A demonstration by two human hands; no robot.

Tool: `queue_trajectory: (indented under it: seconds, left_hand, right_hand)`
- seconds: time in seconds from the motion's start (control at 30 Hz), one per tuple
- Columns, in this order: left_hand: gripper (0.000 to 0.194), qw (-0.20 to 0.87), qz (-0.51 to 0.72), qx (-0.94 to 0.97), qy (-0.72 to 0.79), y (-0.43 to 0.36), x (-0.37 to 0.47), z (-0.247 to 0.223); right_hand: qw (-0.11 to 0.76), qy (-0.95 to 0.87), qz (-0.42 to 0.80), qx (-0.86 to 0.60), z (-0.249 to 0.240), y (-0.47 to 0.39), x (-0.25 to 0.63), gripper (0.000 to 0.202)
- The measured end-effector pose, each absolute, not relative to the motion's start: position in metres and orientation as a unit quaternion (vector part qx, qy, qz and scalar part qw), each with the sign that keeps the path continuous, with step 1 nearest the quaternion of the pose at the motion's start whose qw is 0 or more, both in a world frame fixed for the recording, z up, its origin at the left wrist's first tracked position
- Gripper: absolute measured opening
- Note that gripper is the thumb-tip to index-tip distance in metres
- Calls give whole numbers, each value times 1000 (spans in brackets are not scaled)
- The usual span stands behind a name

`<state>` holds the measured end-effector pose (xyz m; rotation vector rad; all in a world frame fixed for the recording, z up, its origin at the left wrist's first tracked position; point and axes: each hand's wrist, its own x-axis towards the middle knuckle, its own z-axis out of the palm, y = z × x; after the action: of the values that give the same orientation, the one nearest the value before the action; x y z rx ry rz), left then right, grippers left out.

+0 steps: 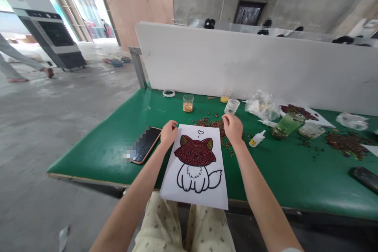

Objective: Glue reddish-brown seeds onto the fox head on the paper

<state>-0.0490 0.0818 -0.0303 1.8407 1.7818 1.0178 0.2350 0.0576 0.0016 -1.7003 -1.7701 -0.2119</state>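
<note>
A white sheet of paper (171, 189) with a fox drawing lies before me, its lower edge jutting past the table's front. Dark red grains cover the fox's head (195, 152), and its ears are filled in olive; the body and tail are bare outline. My left hand (169, 133) is at the sheet's upper left corner, fingers curled; any grip on the paper is unclear. Over the loose reddish-brown grains (206, 123), just off the upper right corner, my right hand (233, 128) has its fingertips pinched. What they hold, if anything, is too small to see.
A phone (147, 145) lies left of the sheet. Rightward are a glue bottle (257, 138), a tipped green jar (288, 125) and a dark grain pile (348, 145). Behind stand a cup of yellow grains (188, 103), a clear cup (232, 106) and a white partition (251, 63).
</note>
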Motion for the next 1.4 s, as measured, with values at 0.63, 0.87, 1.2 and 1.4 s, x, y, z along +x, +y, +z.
queue_trajectory:
  seconds: [0.63,0.87,1.2,1.4]
  left_hand:
    - [27,189,391,658,615,81,-53,-33]
    - [23,205,442,632,603,84,-56,-44]
    - [25,255,498,611,560,73,-56,-38]
    - [27,284,485,670,486,32,-55,-16]
  right_hand:
    - [505,-437,119,-735,-48,-6,333,91]
    - [519,-456,102,-715,-41,-2,326,55]
    - [412,-604,271,-626,2,-55,228,44]
    - [371,-686,235,-580,24,-75,179,25]
